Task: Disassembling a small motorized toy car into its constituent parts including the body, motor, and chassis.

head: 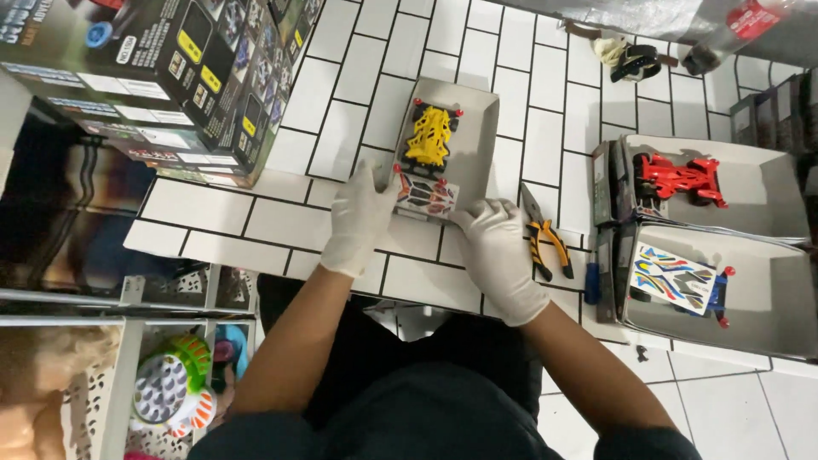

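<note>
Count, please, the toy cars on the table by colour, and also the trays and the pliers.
Yellow car: 1
Red car: 1
Blue car, mostly under a sticker sheet: 1
Trays: 3, one by the left hand and right hand, two on the right
Pliers: 1
Total: 7

A car lies in a tray on the tabletop; pliers lie right of it, boxes left.
</note>
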